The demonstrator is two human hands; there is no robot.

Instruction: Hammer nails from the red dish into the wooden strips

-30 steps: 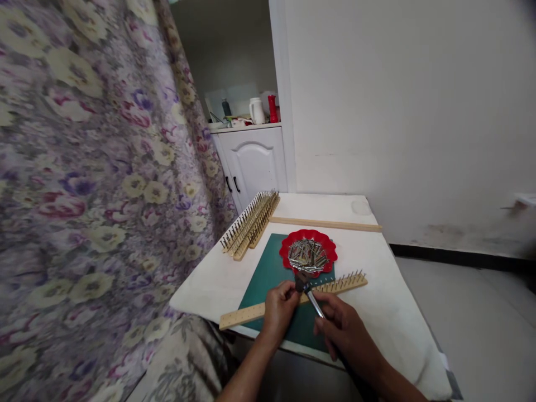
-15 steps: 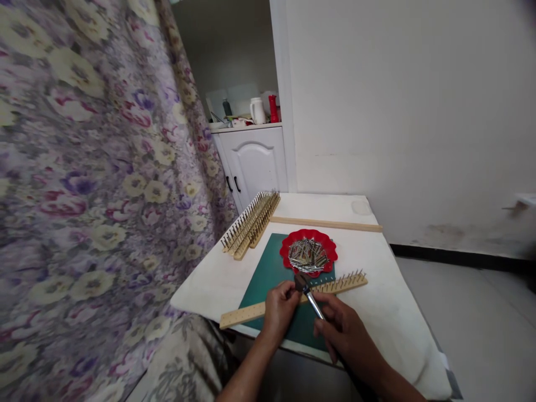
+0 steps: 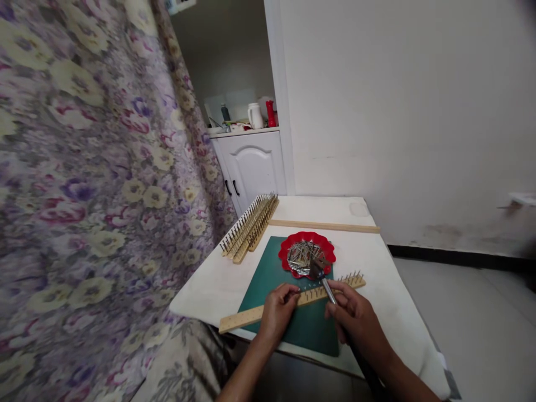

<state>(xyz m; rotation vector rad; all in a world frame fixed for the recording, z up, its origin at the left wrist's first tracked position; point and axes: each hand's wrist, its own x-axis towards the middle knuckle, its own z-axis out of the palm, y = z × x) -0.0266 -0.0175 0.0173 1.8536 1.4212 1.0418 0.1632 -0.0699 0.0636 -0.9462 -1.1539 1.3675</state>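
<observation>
My right hand (image 3: 355, 321) is closed around a hammer (image 3: 329, 290). The hammer's dark head is raised over the near edge of a red scalloped bowl (image 3: 330, 251) full of loose nails (image 3: 302, 255). My left hand (image 3: 278, 310) rests on a wooden strip (image 3: 240, 320), thumb and fingertips pinched together at its surface; what they hold is too small to make out. Right of those fingers, nails stand upright in the strip. Its left part shows small bare holes. Under the strip lies a green cutting mat (image 3: 268, 268).
Several nail-studded wooden strips (image 3: 255, 226) lie at the table's left rear edge. A long plain wooden strip (image 3: 324, 226) crosses the back of the white-covered table (image 3: 397, 312). A floral curtain (image 3: 104, 195) hangs at the left, a white cabinet (image 3: 253, 164) stands behind.
The hammer has lifted and moved right, away from my left fingertips, its head now above the bowl's edge. My right hand shifted right with it. My left hand stays at nearly the same spot.
</observation>
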